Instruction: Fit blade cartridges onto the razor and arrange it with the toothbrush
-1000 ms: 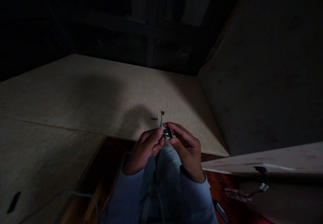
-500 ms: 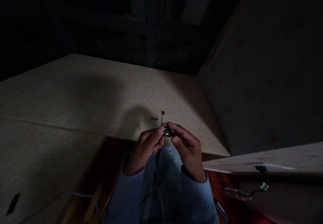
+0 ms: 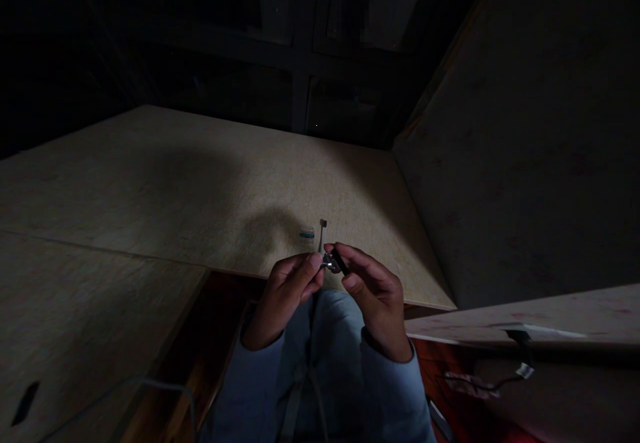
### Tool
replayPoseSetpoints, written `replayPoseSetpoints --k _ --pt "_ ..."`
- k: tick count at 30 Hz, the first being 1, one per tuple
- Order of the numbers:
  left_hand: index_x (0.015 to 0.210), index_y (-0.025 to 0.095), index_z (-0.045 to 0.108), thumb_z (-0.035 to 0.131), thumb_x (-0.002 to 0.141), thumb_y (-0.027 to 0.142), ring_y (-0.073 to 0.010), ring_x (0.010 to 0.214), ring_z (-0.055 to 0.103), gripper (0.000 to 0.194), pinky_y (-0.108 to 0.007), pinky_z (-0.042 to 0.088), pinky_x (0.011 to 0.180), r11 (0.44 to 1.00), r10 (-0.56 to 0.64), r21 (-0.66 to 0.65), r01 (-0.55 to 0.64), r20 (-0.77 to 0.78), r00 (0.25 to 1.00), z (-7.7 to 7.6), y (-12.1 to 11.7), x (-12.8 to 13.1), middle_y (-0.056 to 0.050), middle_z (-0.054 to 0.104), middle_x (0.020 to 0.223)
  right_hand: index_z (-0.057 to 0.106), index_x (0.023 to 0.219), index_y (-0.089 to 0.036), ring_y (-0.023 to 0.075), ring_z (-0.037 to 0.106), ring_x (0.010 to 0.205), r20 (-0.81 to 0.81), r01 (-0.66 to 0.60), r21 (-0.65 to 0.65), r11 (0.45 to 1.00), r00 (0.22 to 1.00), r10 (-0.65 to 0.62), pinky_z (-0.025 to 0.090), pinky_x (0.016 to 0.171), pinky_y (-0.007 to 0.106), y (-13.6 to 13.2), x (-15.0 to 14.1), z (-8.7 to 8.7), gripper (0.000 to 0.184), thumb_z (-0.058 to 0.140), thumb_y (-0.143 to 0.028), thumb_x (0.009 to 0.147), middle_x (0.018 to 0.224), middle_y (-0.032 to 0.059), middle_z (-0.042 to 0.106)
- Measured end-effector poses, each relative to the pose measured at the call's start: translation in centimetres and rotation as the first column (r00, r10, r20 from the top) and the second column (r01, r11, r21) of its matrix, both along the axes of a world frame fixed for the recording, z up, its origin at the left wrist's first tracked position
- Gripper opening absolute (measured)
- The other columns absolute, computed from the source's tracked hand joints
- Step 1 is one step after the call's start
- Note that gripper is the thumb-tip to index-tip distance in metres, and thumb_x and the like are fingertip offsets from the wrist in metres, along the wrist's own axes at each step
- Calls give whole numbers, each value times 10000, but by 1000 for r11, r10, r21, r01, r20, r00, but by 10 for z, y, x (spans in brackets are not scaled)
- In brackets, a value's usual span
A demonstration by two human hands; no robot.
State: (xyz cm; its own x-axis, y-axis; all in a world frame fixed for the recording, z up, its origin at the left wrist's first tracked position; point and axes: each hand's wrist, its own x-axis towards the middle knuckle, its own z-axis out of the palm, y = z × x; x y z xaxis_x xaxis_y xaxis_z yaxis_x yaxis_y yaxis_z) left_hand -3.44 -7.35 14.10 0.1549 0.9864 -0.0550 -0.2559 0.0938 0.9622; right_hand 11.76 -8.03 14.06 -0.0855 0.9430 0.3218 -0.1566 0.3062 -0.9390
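In the head view, my left hand point(image 3: 293, 286) pinches a small shiny metal piece point(image 3: 329, 263) between thumb and forefinger. A short black strip-like piece point(image 3: 339, 262) stands at its right side, between the fingertips and thumb of my right hand point(image 3: 376, 291). Whether the metal and black pieces are joined, I cannot tell; dim light hides their exact kind. Just beyond my fingers lies a thin pale stick-like tool point(image 3: 323, 231) with a dark tip. To its left rests a small clear box point(image 3: 307, 234) with a blue-green band.
The pale tabletop point(image 3: 200, 183) ends at an edge close to my lap. An upright panel point(image 3: 525, 163) closes off the right side. A grey cable point(image 3: 145, 381) loops at lower left, near a dark slot point(image 3: 25, 403). A black cable point(image 3: 500, 383) hangs at lower right.
My right hand has shifted slightly to the right, with its thumb a little farther from the metal piece. My left hand is almost where it was.
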Motion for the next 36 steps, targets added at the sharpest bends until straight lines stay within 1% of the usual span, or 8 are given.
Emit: replayPoseSetpoints --k 4,8,12,19,24,31,36 --pt "663 161 549 628 821 697 -58 467 265 564 -225 193 448 1000 -2 -11 2 2 1000 3 0 0 61 359 522 724 1222 -329 230 707 1107 -14 0 -15 1000 1000 -1 551 1000 413 1 -1 0 328 726 -313 894 1236 43 747" --pt "656 158 551 636 805 706 -61 482 290 574 -222 208 452 1000 4 -26 -5 -16 1000 4 0 1 52 385 548 722 1229 -315 226 713 1070 -21 22 -29 999 1000 -22 558 981 411 1 -1 -2 341 732 -322 888 1248 54 741" --pt "648 157 546 616 815 711 -64 494 296 582 -219 222 460 1000 -7 -10 6 -40 999 3 0 1 49 389 557 726 1223 -314 219 712 1048 -16 32 -50 998 999 -33 558 966 395 2 -1 -3 348 746 -312 876 1251 51 739" --pt "662 155 553 620 826 697 -57 485 281 571 -214 211 450 1000 -8 -1 8 -18 1000 -2 2 2 51 390 558 729 1216 -342 197 708 1050 -20 2 -49 999 1000 -3 544 971 362 3 0 -4 349 744 -267 875 1251 25 740" --pt "693 153 567 586 862 684 -55 470 269 557 -216 186 445 1000 -22 7 22 4 1000 -8 3 2 58 369 536 731 1216 -327 211 715 1045 -7 7 -51 999 1000 -7 552 969 385 3 1 -4 340 737 -277 880 1249 37 741" --pt "745 150 593 561 891 665 -54 453 250 537 -219 161 437 999 -35 15 34 51 998 -10 2 1 67 351 518 736 1207 -327 230 705 1121 -6 21 -46 999 1000 -21 546 1005 406 4 1 -4 318 726 -294 891 1238 37 747" --pt "743 155 602 580 865 687 -59 443 268 547 -223 174 430 999 -25 26 23 76 997 -8 2 3 65 365 509 730 1211 -333 228 683 1185 -20 7 -37 999 1000 -7 519 1067 428 4 0 -4 289 685 -310 926 1243 26 745"
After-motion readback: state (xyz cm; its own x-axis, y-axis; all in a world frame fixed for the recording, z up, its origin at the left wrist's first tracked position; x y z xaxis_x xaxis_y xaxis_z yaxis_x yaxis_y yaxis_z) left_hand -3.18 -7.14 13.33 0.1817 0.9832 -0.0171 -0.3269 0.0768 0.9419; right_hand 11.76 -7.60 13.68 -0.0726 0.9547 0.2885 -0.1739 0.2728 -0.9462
